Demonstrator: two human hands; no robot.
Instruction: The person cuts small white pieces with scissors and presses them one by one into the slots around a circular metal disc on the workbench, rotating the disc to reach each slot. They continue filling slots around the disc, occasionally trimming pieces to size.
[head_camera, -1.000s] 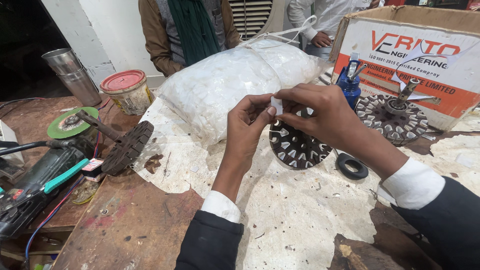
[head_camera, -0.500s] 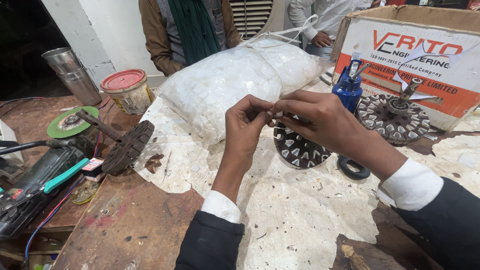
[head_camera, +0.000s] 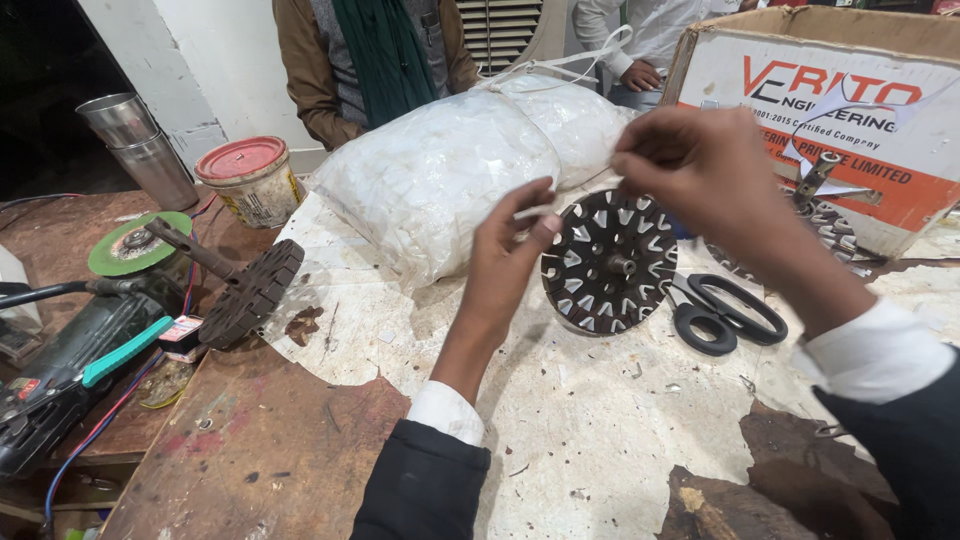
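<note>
On the worn wooden workbench, partly covered with a torn white sheet, lies one round dark rotor disc beside one pair of black scissors. Above it the left hand and the right hand each pinch an end of a small white strip. Behind stand one white plastic bag, one cardboard box and one red-lidded tub; an angle grinder lies at left.

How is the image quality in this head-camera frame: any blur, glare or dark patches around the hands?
Head view: the right hand is slightly motion-blurred, the left hand sharper; the thin white strip between them is small and hard to resolve. The white plastic bag shows bright sheen. The upper left corner is dark, and the angle grinder sits in dim light. The hands cast soft shadows on the worn table.
</note>
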